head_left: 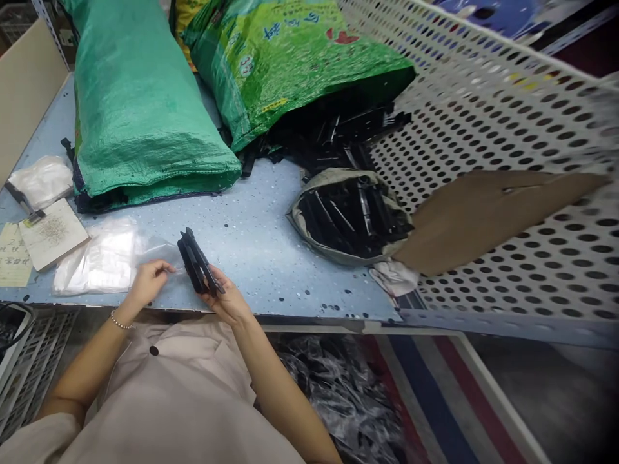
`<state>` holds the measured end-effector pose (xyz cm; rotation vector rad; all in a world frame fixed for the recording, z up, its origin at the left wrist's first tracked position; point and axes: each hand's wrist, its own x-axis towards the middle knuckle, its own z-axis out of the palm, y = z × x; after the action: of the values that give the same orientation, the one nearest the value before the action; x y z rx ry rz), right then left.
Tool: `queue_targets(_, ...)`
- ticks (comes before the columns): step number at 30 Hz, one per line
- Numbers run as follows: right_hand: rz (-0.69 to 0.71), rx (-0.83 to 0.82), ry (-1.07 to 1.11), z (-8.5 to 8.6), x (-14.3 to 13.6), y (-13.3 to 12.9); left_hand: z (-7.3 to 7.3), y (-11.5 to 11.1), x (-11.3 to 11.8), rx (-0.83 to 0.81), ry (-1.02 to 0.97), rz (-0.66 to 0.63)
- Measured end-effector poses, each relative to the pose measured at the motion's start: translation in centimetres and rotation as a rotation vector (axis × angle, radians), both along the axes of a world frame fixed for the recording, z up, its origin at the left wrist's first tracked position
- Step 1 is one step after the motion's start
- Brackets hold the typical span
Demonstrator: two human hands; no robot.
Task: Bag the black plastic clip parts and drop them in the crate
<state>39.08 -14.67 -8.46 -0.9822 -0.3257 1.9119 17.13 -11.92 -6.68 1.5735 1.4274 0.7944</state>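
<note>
My right hand (226,299) is closed around a few slim black plastic parts (194,264), stacked together and tilted up over the front of the table. To their left, my left hand (151,281) pinches the edge of a clear plastic bag (167,252). That bag stretches from a pile of clear bags (99,258) lying flat on the tabletop. More black parts fill a grey-green cloth sack (353,216) to the right of my hands. Others spill from the mouth of a bright green printed sack (300,61) behind it.
A teal woven sack (145,109) lies at the back left. Near the left edge are a small white board (54,233), a note (14,254) and a white bundle (42,180). A perforated panel (483,135) with brown cardboard (488,216) borders the right. Bagged black items (343,393) sit below the table.
</note>
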Motion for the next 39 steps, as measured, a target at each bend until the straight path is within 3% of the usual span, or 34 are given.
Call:
queue_targets(2, -0.008, 0.000, -0.020, 0.1, 0.3, 0.0, -0.1, 0.4, -0.4, 0.029, 0.007, 0.010)
queue_targets(6, -0.033, 0.020, -0.017, 0.1, 1.0, -0.1, 0.3, 1.2, -0.9, 0.065, 0.063, -0.156)
queue_targets(10, -0.096, 0.035, -0.062, -0.2, 2.8, -0.3, 0.9, 1.5, -1.3, 0.120, 0.145, -0.076)
queue_targets(12, -0.124, 0.052, -0.089, -0.3, 3.8, -0.5, 1.2, 1.5, -1.2, 0.107, 0.168, -0.121)
queue_targets(15, -0.140, 0.067, -0.107, 0.1, 4.3, -0.7, 1.1, 1.4, -0.3, 0.043, 0.126, -0.191)
queue_targets(18, -0.129, 0.059, -0.117, 0.5, 3.9, -0.8, 0.6, 1.4, 1.4, -0.018, 0.041, -0.073)
queue_targets(20, -0.127, 0.050, -0.115, 0.7, 3.8, -0.7, 0.2, 1.7, 2.4, -0.015, 0.011, -0.085)
queue_targets(23, -0.165, 0.044, -0.121, 1.1, 4.4, -0.5, -0.5, 2.2, 3.1, 0.166, 0.042, -0.176)
queue_targets(26, -0.187, 0.073, -0.120, 2.2, 5.1, -1.2, -0.8, 2.7, 3.4, 0.361, 0.120, -0.177)
queue_targets(31, 0.012, 0.065, -0.016, 3.3, 4.6, -4.0, -1.0, 2.8, 4.4, 0.407, 0.101, -0.151)
queue_targets(36, -0.149, -0.015, -0.020, 3.0, 5.3, -5.4, -1.1, 2.8, 4.6, 0.481, 0.164, -0.025)
queue_targets(39, -0.107, -0.037, -0.009, 3.4, 5.1, -6.1, -1.0, 2.9, 5.0, 0.545, 0.162, -0.034)
